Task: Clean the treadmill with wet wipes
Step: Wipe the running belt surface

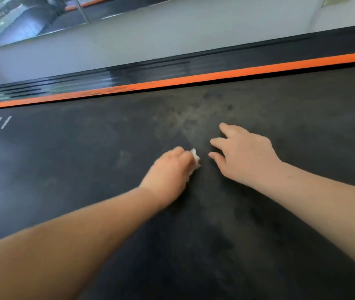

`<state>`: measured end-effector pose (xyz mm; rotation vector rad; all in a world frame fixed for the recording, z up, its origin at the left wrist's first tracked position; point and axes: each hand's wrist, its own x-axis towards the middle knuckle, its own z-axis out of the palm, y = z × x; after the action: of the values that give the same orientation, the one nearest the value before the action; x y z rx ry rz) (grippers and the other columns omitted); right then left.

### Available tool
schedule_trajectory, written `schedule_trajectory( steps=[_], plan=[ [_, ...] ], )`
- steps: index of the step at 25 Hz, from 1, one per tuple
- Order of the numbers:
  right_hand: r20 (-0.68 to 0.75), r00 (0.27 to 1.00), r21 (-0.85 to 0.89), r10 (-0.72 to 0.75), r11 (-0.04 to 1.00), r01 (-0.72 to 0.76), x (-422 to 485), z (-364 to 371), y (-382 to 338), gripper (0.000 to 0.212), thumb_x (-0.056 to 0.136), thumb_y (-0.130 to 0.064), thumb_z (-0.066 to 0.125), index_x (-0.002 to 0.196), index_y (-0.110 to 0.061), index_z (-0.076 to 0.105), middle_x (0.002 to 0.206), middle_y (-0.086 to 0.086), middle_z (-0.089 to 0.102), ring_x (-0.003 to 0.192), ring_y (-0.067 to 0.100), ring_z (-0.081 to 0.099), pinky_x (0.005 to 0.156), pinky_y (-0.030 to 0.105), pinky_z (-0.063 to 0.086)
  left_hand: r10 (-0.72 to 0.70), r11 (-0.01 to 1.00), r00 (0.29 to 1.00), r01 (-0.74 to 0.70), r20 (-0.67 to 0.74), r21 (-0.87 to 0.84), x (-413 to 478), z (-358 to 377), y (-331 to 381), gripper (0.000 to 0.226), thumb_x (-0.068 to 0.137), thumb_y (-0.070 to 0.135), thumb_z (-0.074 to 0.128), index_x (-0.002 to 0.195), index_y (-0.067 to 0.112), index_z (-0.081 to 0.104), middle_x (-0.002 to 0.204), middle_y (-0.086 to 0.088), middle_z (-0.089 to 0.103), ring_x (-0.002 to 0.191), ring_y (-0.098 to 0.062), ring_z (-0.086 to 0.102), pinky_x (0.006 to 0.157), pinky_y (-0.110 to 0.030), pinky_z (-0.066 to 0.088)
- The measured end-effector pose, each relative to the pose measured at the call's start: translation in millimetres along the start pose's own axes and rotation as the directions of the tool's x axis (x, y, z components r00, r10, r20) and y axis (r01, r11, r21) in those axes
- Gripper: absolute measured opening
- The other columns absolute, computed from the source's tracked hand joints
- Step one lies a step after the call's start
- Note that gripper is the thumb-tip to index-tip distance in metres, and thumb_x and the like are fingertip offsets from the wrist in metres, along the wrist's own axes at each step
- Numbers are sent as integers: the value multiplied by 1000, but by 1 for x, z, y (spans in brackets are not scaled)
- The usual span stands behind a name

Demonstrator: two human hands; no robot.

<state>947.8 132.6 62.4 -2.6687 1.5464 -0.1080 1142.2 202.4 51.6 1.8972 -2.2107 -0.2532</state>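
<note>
A: Head view: how far along is the treadmill belt (85, 180)?
B: Partway, I'd judge. Near the orange side strip (215, 77) a grey dusty patch (189, 118) is left (the nearer belt looks darker).
A: Hands?
B: The right grip (243, 156) lies spread on the belt, holding nothing. The left grip (168, 169) is bunched round the wet wipe (195, 159), pressing it to the belt.

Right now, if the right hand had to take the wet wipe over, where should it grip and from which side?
Probably pinch the crumpled white edge of the wet wipe sticking out past the left hand, coming from the right, low over the treadmill belt. The rest is bunched under that hand; only this edge faces the open right hand.
</note>
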Motion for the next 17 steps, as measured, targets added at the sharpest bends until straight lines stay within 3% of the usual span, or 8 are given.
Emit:
schedule_trajectory(
  steps=[3,7,8,10,12,15,17],
  plan=[
    [-24,998,-20,-59,998,59,-19,11,2,37,101,-52,42,115,-29,67,132,-2,55,128,18,50,81,32,46,-231,973,966,231,-117,-15,-1,3,1,6,97,14,61,101,11,62,100,-8,55,88,-32,59,79,-46,51],
    [-58,994,16,-93,995,94,-36,21,9,33,95,-45,56,116,-25,72,132,5,61,126,24,56,83,37,52,50,999,997,-49,59,-6,-37,18,50,7,93,7,63,100,9,63,95,-7,56,83,-28,56,73,-44,52],
    [-60,995,22,-77,997,79,-35,17,12,33,97,-46,53,116,-26,71,130,2,60,124,22,56,81,36,52,19,999,997,-16,81,-47,-34,11,43,5,95,9,61,99,10,63,96,-7,56,86,-29,56,77,-42,50],
    [-32,999,34,-34,999,35,-32,9,18,35,100,-50,45,118,-30,68,128,-3,57,122,19,53,76,34,49,-219,972,976,215,-23,-99,-22,2,21,8,99,14,58,100,11,65,99,-6,57,91,-28,58,81,-33,46],
    [6,1000,14,-14,1000,14,-35,6,21,40,100,-54,42,125,-31,64,131,-4,54,127,18,49,78,35,49,-305,951,947,298,-102,-81,-25,7,27,14,101,20,57,99,10,66,99,-7,57,91,-28,58,79,-36,48],
    [64,996,-20,-66,998,67,-49,7,24,49,102,-56,37,143,-31,50,151,-3,42,142,17,35,96,36,47,-108,994,994,107,-31,-33,-47,21,65,22,103,27,54,108,11,69,95,-3,50,82,-23,47,73,-44,52],
    [91,993,22,-70,997,68,-51,7,27,50,104,-55,37,146,-31,47,156,-3,37,147,16,29,101,37,46,-45,999,996,43,72,28,-49,17,60,25,100,17,53,121,14,67,102,-5,49,87,-23,46,76,-46,52]
  ],
)
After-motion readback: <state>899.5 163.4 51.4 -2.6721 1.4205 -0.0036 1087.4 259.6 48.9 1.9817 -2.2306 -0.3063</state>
